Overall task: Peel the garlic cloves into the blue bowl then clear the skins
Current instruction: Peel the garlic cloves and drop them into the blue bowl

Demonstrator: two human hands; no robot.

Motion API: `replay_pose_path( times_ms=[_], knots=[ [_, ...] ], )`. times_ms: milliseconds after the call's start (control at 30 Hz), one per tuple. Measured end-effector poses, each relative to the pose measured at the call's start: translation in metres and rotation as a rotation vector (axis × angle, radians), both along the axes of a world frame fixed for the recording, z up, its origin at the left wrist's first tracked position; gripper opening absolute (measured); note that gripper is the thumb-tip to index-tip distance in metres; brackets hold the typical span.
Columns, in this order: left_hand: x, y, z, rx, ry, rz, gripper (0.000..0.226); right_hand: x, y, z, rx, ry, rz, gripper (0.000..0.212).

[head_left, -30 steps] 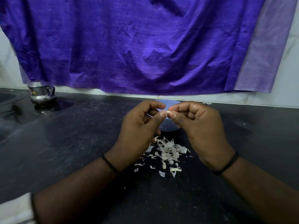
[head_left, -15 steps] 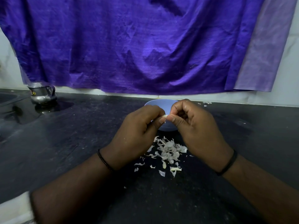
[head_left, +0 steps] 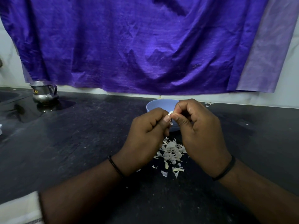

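Below both hands, papery skins

head view, facing down, near countertop

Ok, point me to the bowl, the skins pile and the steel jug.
bowl (head_left: 155, 105): head view, inner wall by the left rim.
skins pile (head_left: 171, 149): head view, middle of the heap on the counter.
steel jug (head_left: 43, 92): head view, its body, far left on the counter.
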State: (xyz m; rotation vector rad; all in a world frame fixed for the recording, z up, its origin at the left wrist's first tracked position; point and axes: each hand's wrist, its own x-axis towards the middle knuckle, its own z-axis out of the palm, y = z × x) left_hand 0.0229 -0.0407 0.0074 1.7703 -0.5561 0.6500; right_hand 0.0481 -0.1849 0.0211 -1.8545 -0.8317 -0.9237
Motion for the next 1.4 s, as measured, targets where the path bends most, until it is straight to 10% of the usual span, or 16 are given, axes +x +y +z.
replay_pose_path(
  times_ms=[633, 1133, 1400],
  knots=[
    [0.001, 0.002, 0.008, -0.313, 0.291, -0.172, 0.030, -0.003, -0.005, 0.005, 0.101, 0.084, -0.042, 0.009],
    [0.005, 0.001, 0.001, -0.110, 0.256, -0.125, 0.031, -0.007, -0.005, 0.010, 0.138, 0.245, 0.026, 0.011],
    [0.011, 0.013, 0.002, 0.375, -0.161, 0.259, 0.026, -0.010, -0.006, 0.012, 0.106, 0.261, -0.038, 0.012]
  ],
)
